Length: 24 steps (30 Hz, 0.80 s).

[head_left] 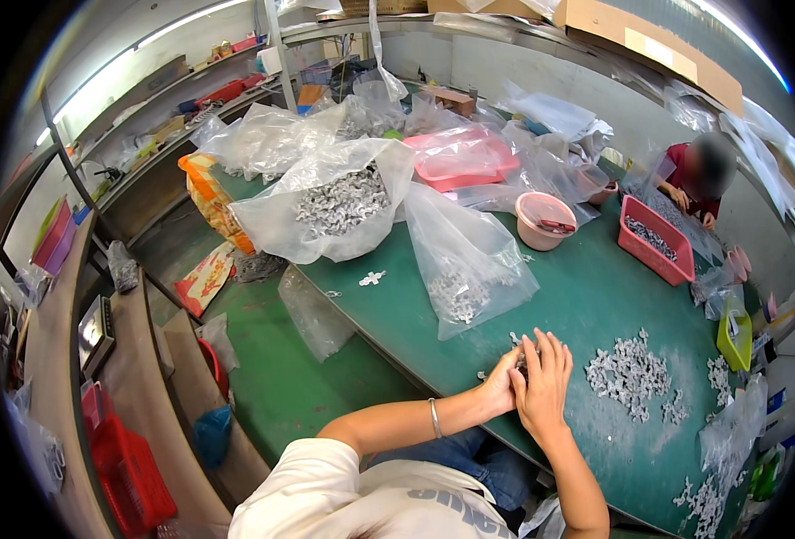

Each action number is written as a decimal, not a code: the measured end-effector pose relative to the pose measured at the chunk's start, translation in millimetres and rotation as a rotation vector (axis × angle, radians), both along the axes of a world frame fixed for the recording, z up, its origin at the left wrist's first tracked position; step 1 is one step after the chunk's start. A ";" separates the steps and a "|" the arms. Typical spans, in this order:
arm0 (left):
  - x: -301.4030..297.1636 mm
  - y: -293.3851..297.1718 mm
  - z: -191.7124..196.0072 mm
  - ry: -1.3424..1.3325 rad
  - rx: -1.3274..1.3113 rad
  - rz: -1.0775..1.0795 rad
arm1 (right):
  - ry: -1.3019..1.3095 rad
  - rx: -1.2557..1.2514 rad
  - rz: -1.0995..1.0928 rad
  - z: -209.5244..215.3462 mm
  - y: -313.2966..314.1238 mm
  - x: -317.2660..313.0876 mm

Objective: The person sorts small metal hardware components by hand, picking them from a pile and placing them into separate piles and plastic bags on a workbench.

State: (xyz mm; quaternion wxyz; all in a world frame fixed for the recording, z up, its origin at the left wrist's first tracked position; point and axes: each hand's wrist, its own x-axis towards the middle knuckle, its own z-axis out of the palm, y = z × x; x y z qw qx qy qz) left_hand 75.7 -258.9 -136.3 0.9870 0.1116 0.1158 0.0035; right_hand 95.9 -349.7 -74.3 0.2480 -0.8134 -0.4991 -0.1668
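My left hand (pixel 498 384) and my right hand (pixel 543 377) are brought together over the green table near its front edge. Both close around a few small grey parts (pixel 520 365), mostly hidden by the fingers. To the right of my hands, a loose pile of similar small grey branched parts (pixel 629 375) lies on the tabletop. Beyond my hands, a clear plastic bag (pixel 469 260) lies with more of these parts in its near end. A small cluster of grey parts (pixel 372 278) rests by the table's left edge.
A large clear bag (pixel 254 220) heaped with grey parts stands at the far left. Farther back are a pink basin (pixel 460 180), a pink tub (pixel 544 235) and a red tray (pixel 626 247). Another person (pixel 685 180) works at the far right. Wooden shelves (pixel 128 359) line the left.
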 end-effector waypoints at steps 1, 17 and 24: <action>-1.2 -1.5 0.9 0.009 -0.018 0.009 | 0.001 -0.001 0.004 1.3 -0.1 -0.9; -70.4 31.4 23.3 0.034 -0.095 0.031 | 0.130 0.170 0.058 -2.8 -20.2 12.7; -136.4 71.6 63.4 0.037 -0.074 0.225 | 0.259 -0.022 0.048 -28.8 -53.0 26.7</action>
